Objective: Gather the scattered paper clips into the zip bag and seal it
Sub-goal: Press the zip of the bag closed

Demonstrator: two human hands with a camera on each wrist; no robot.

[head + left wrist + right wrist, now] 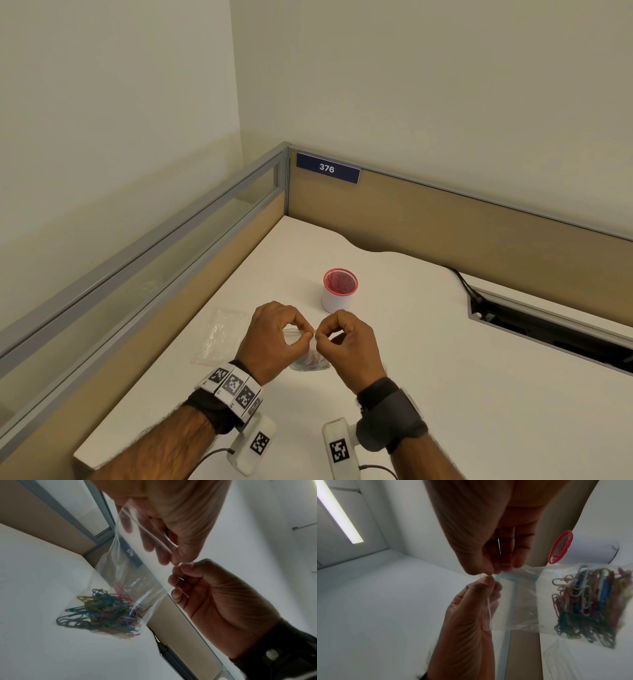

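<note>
White desk [445, 342] in a cubicle corner, left hand [274, 337] and right hand [346, 346] pinching the zip bag [137, 566] top edge together, coloured paper clips [102, 611] sitting inside (bottom resting on desk).

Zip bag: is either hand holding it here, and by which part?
Both. The left hand and right hand pinch the zip bag at its top seal strip, fingertips meeting; the paper clips hang at the bottom.
</note>
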